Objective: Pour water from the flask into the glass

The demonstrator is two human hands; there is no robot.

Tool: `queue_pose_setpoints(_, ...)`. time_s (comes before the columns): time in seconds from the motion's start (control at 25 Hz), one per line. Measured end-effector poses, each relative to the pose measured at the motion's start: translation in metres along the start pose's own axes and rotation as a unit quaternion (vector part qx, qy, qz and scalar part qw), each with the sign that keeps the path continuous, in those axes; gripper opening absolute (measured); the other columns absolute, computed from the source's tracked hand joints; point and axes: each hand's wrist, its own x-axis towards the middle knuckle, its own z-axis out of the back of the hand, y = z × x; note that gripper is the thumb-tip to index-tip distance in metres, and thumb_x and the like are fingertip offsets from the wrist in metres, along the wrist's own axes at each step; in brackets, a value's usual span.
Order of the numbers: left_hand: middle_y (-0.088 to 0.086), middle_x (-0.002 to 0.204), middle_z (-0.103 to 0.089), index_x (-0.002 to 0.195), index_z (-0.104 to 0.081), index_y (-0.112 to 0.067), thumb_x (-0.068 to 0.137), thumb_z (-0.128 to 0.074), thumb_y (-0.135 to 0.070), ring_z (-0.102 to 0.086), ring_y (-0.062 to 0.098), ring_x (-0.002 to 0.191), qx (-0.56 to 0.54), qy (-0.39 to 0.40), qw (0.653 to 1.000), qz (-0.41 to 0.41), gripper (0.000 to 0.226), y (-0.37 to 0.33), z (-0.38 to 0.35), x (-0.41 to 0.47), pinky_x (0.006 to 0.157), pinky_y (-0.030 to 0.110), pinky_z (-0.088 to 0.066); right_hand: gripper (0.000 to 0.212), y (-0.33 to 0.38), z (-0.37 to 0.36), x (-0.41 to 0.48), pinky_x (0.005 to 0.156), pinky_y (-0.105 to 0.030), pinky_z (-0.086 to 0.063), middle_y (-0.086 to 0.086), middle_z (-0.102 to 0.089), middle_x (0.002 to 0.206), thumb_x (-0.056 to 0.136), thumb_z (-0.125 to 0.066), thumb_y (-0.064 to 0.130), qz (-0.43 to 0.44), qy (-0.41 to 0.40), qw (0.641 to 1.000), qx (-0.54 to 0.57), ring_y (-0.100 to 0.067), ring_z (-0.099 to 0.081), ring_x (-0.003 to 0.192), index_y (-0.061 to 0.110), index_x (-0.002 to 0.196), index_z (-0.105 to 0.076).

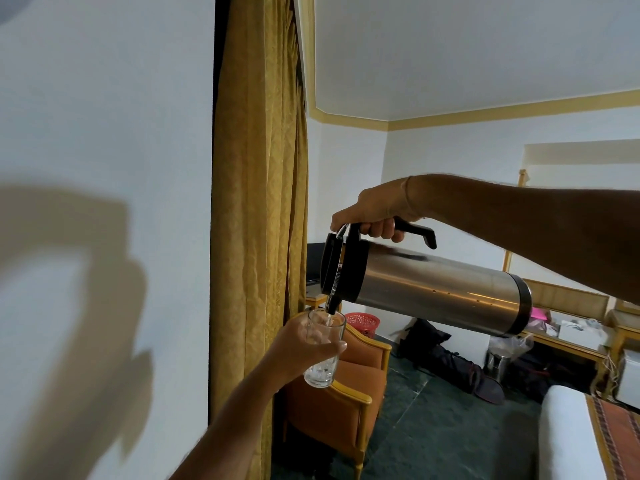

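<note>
A steel flask (433,289) with a black lid and black handle is tipped almost level in mid-air, spout down to the left. My right hand (377,211) grips its handle from above. A thin stream of water runs from the spout into a clear glass (323,351) just below it. My left hand (298,348) is wrapped around the glass from the left and holds it upright. A little water lies at the bottom of the glass.
A gold curtain (259,202) hangs right behind the glass, with a white wall to its left. Below stand an orange armchair (346,393), a red basket (363,322), dark bags (446,365) on the green floor, and a bed corner (568,431) at the lower right.
</note>
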Motion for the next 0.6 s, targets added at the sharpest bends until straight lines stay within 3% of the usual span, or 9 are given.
queue_pose_setpoints(0.12,-0.024,0.091,-0.081,0.107,-0.067,-0.039,0.085,-0.091,-0.032,-0.077,-0.011,0.090,-0.006,0.011,1.000,-0.005,0.033,-0.001,-0.004,-0.001,0.070,0.009,-0.059,0.060,0.000,-0.001,-0.004,0.050,-0.023,-0.030,0.002,-0.033,0.051,0.093,-0.065,0.057,-0.002,-0.003,1.000,-0.010,-0.015,-0.026,0.041,0.019,0.050,-0.047)
queue_pose_setpoints(0.2,-0.012,0.089,-0.081,0.112,-0.066,-0.038,0.085,-0.090,-0.033,-0.078,-0.007,0.087,-0.002,0.010,1.000,-0.004,0.036,0.000,-0.007,-0.002,0.069,0.012,-0.060,0.060,0.001,-0.001,-0.005,0.050,-0.023,-0.030,0.002,-0.033,0.050,0.093,-0.064,0.056,-0.002,-0.005,1.000,-0.013,-0.015,-0.026,0.041,0.020,0.049,-0.047)
queue_pose_setpoints(0.36,-0.011,0.104,-0.077,0.125,-0.066,-0.031,0.085,-0.090,-0.036,-0.079,0.001,0.092,-0.005,0.011,1.000,0.009,0.047,0.001,-0.009,-0.004,0.072,0.016,-0.062,0.059,0.000,0.002,-0.008,0.050,-0.023,-0.030,0.002,-0.032,0.050,0.093,-0.063,0.056,-0.005,-0.009,1.000,-0.011,-0.015,-0.026,0.041,0.020,0.050,-0.045)
queue_pose_setpoints(0.6,-0.014,0.107,-0.075,0.120,-0.066,-0.032,0.084,-0.091,-0.031,-0.077,-0.008,0.089,-0.018,0.016,1.000,0.016,0.044,-0.002,-0.013,-0.006,0.067,0.010,-0.059,0.061,0.001,0.001,-0.010,0.051,-0.024,-0.032,0.003,-0.033,0.049,0.094,-0.063,0.057,-0.005,-0.009,1.000,-0.022,-0.015,-0.028,0.039,0.020,0.048,-0.047)
